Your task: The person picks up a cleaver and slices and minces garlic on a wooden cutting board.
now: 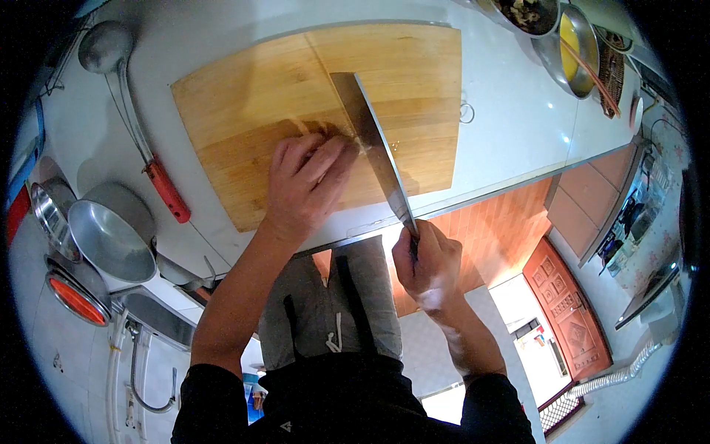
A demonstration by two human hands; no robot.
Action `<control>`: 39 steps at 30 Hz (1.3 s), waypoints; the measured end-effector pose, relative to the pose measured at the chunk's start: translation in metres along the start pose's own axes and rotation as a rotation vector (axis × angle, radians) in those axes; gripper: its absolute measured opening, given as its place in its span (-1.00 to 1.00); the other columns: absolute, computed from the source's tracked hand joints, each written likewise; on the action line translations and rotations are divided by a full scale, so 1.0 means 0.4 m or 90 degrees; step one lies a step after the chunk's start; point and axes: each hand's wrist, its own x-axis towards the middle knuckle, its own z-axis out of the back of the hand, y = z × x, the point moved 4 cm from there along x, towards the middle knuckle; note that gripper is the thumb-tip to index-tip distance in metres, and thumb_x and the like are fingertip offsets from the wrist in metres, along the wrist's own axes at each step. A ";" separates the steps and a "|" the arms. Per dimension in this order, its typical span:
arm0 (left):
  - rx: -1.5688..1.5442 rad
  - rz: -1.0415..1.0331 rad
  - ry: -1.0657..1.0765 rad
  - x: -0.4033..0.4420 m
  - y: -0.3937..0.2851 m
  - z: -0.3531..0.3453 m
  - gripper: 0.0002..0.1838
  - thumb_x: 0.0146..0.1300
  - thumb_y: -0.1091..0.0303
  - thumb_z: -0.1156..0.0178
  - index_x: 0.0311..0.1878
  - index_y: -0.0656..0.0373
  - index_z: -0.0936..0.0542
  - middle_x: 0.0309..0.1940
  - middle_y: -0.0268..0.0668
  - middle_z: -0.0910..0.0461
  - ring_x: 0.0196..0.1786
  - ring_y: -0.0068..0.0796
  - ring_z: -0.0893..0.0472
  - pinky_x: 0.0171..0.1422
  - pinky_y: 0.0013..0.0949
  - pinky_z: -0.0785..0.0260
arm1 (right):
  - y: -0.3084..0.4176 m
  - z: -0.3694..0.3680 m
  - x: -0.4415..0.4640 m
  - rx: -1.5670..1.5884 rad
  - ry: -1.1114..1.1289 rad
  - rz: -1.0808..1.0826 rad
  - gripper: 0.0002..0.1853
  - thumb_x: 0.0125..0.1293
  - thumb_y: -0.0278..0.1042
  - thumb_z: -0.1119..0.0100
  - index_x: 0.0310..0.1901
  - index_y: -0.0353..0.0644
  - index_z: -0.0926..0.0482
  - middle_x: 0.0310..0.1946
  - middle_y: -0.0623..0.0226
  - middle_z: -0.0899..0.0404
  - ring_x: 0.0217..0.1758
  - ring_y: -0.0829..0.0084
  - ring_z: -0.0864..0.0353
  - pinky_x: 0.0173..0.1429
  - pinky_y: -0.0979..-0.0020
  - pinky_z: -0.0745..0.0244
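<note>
My right hand (429,265) is wrapped round the handle of a kitchen cleaver (379,144). The cleaver's long blade slants over a wooden cutting board (414,66), just right of my left fingertips. My left hand (309,181) presses on the board with its fingers curled and together. A thin pale strip (299,126) shows beyond its knuckles, but what lies under the fingers is hidden. Tiny pale bits (396,146) lie on the board to the right of the blade.
Left of the board lies a ladle (168,194) with a red handle. Metal pots (111,240) stand near the sink faucet (135,362). At the far right are a bowl of yellow liquid (569,48) with chopsticks (592,78) and a bowl of dark food (525,15). The counter edge runs close to my body.
</note>
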 end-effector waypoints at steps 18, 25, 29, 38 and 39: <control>-0.006 0.006 -0.016 -0.012 0.000 -0.001 -0.57 -0.03 0.43 -0.39 0.00 0.22 -0.71 0.06 -0.26 -0.65 0.04 -0.16 -0.60 0.06 -0.06 -0.46 | 0.019 -0.001 0.001 -0.003 -0.017 0.002 -0.92 0.34 -0.59 -0.24 -0.30 -0.30 -0.52 -0.59 0.16 -0.48 -0.65 0.21 -0.51 -0.57 0.23 -0.40; 0.001 0.000 -0.004 0.006 -0.005 0.013 -0.57 -0.02 0.45 -0.40 0.01 0.24 -0.71 0.04 -0.26 -0.65 0.02 -0.15 -0.60 0.05 -0.07 -0.46 | 0.016 -0.007 0.010 0.005 0.009 -0.009 -0.89 0.35 -0.51 -0.27 -0.28 -0.26 -0.51 -0.53 0.12 -0.53 -0.59 0.08 -0.56 -0.51 0.13 -0.48; -0.010 0.012 -0.016 0.002 -0.006 0.007 -0.58 -0.01 0.46 -0.40 0.00 0.24 -0.71 0.05 -0.27 -0.66 0.01 -0.16 -0.61 0.05 -0.08 -0.46 | 0.015 -0.022 0.021 -0.028 0.024 -0.021 -0.87 0.35 -0.50 -0.28 -0.29 -0.24 -0.49 -0.51 0.11 -0.54 -0.58 0.06 -0.57 -0.50 0.12 -0.48; -0.029 0.033 -0.031 -0.003 0.005 0.002 -0.61 0.02 0.49 -0.46 -0.01 0.25 -0.71 0.05 -0.23 -0.67 0.02 -0.13 -0.61 0.06 -0.11 -0.47 | 0.019 -0.010 0.009 -0.003 -0.008 -0.057 -0.88 0.34 -0.52 -0.27 -0.29 -0.23 -0.49 -0.52 0.12 -0.56 -0.56 0.07 -0.60 -0.49 0.13 -0.50; -0.037 0.042 -0.029 -0.002 0.005 0.002 -0.61 0.01 0.50 -0.47 -0.02 0.26 -0.71 0.04 -0.22 -0.67 0.02 -0.13 -0.61 0.06 -0.12 -0.48 | 0.019 -0.007 0.005 0.007 0.006 -0.061 -0.88 0.34 -0.52 -0.28 -0.28 -0.24 -0.50 -0.51 0.12 -0.57 -0.56 0.08 -0.60 -0.48 0.14 -0.51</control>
